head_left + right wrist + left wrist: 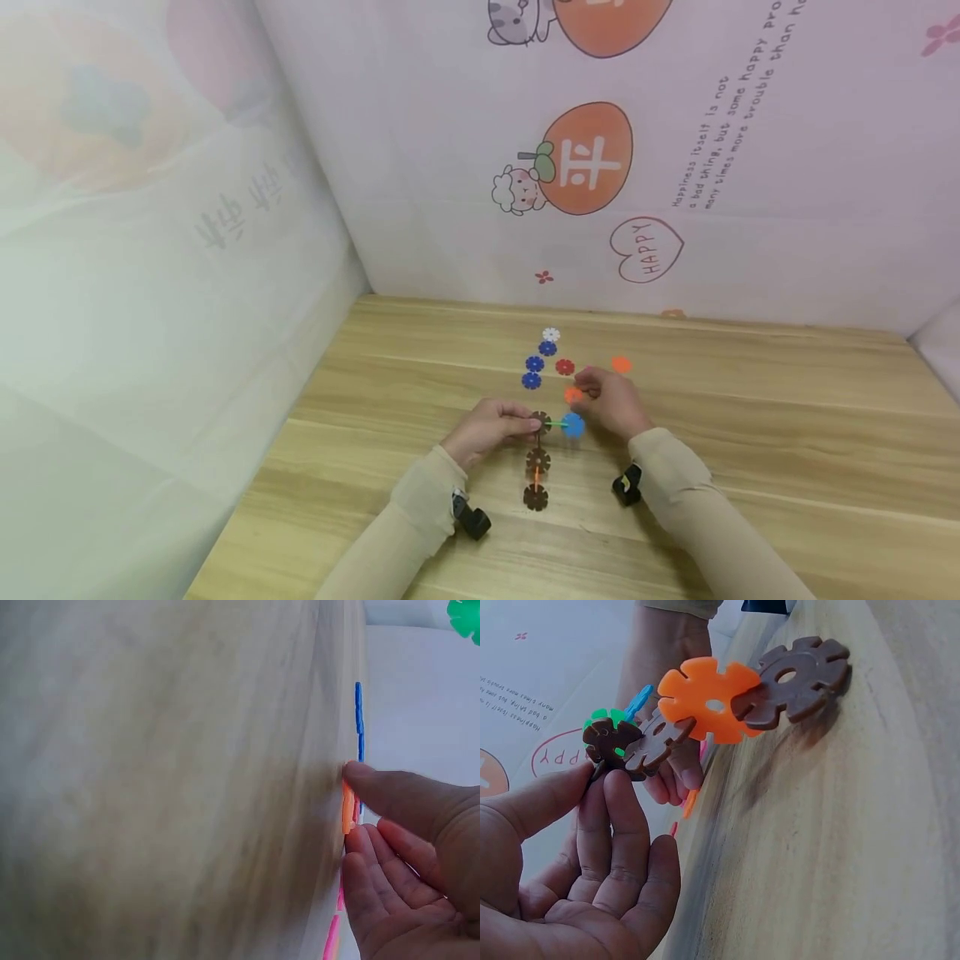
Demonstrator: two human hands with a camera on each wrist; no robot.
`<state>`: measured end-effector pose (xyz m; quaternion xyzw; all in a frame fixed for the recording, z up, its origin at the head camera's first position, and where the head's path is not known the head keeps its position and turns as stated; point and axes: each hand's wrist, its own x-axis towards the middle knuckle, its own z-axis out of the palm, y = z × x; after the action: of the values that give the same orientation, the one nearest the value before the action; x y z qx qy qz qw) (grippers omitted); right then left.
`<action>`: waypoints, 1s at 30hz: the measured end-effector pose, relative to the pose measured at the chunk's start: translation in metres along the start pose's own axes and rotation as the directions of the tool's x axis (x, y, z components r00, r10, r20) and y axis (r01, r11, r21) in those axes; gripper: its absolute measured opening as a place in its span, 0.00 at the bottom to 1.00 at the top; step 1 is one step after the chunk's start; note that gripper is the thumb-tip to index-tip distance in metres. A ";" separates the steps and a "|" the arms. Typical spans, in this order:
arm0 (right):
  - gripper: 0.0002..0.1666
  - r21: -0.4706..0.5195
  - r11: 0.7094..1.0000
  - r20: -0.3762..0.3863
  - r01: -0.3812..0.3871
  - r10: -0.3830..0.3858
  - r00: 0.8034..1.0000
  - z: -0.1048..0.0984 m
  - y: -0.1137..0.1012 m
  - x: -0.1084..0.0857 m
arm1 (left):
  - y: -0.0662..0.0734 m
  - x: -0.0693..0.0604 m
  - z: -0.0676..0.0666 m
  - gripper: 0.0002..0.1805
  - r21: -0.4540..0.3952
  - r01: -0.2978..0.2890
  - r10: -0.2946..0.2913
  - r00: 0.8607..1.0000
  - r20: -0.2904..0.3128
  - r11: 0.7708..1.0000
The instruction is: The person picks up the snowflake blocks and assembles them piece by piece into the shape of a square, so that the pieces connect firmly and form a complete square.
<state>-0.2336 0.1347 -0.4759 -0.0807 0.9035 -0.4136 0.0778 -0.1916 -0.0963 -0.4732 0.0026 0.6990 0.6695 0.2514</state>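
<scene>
My left hand (491,429) pinches a brown snowflake disc (609,741) between thumb and fingertips. Slotted to that disc are a green disc (557,424), which carries a light blue disc (573,425), and a second brown disc (658,745). From there the chain runs through an orange disc (709,697) to a last brown disc (799,682), held tilted above the table. On the far side of the chain, my right hand (611,404) grips a loose orange disc (348,806) by its edges at the tabletop, thumb on one side and fingers on the other.
Beyond the hands lie several dark blue discs (534,364), a white disc (551,334), a red disc (565,367) and another orange disc (621,364). Pink pieces (331,937) show beside the right fingers. A printed cloth wall (435,208) bounds the wooden table (750,417).
</scene>
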 end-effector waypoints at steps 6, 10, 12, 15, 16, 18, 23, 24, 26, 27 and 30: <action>0.23 -0.047 0.998 0.000 0.033 -0.033 0.999 0.001 0.000 0.002 | -0.001 0.001 -0.001 0.11 0.022 0.001 -0.001 1.000 -0.003 1.000; 0.23 -0.072 0.997 0.006 0.041 -0.040 0.999 0.001 0.000 0.003 | -0.001 0.001 -0.001 0.11 0.031 0.004 -0.004 1.000 -0.005 1.000; 0.24 -0.080 0.996 0.010 0.046 -0.045 0.999 0.001 0.001 0.004 | -0.001 0.001 -0.001 0.11 0.026 0.008 -0.007 1.000 -0.006 1.000; 0.25 -0.083 0.995 0.017 0.059 -0.058 0.998 0.000 0.003 0.004 | 0.000 0.001 -0.001 0.11 0.017 0.005 -0.005 1.000 -0.008 1.000; 0.25 -0.084 0.995 0.018 0.061 -0.060 0.998 0.000 0.004 0.003 | 0.000 0.001 -0.001 0.11 0.011 0.005 -0.005 1.000 -0.007 1.000; 0.24 -0.089 0.993 0.024 0.075 -0.074 0.997 -0.002 0.006 0.002 | 0.000 0.000 -0.001 0.11 0.002 0.006 -0.006 1.000 -0.008 1.000; 0.17 -0.117 0.984 0.050 0.132 -0.127 0.991 -0.008 0.011 -0.005 | 0.000 -0.001 0.000 0.11 0.002 0.008 -0.008 1.000 -0.011 1.000; 0.15 -0.117 0.984 0.057 0.138 -0.132 0.990 -0.010 0.012 -0.006 | 0.000 0.000 0.000 0.11 0.008 0.006 -0.006 1.000 -0.011 1.000; 0.12 -0.122 0.983 0.062 0.138 -0.131 0.989 -0.014 0.015 -0.010 | 0.000 0.001 0.001 0.11 0.015 0.004 -0.003 1.000 -0.009 1.000; 0.12 -0.121 0.984 0.063 0.130 -0.123 0.990 -0.015 0.017 -0.012 | 0.000 0.002 0.001 0.11 0.018 0.003 -0.002 1.000 -0.007 1.000; 0.12 -0.115 0.987 0.067 0.112 -0.105 0.992 -0.020 0.020 -0.017 | -0.001 0.003 0.002 0.11 0.014 0.000 0.000 1.000 -0.008 1.000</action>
<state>-0.2226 0.1655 -0.4771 -0.1468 0.9181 -0.3600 0.0774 -0.1931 -0.0935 -0.4754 0.0017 0.7048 0.6645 0.2485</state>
